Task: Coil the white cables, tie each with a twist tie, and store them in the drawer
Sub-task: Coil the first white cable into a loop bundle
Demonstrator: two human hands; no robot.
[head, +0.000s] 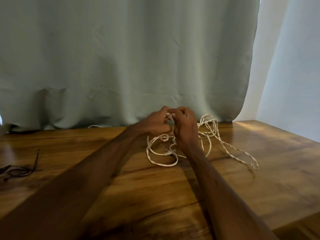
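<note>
At the far side of the brown wooden table (173,196), close to the grey-green curtain (138,58), the person holds both hands together a little above the surface. The left hand (155,123) and the right hand (186,129) have their fingers curled, and each one pinches a short piece of the white twisted cable (230,147) between the fingertips. The two hands almost touch. It seems that they meet so closely because the person is searching for an end or opening a knot, which must be done before any coil can be made.

The rest of the cable lies in loose loops on the table, under and to the right of the hands, and one long strand runs toward the right edge. A small grey plug (168,152) lies among the loops, just beside the right wrist.

About the number: there is one heap of white cable, and it cannot be told if it holds one cable or several. One plug is visible. At the left edge lie some thin dark ties (19,170), well apart from the cable, probably kept for the tying; the count is not clear. No drawer is visible.
</note>
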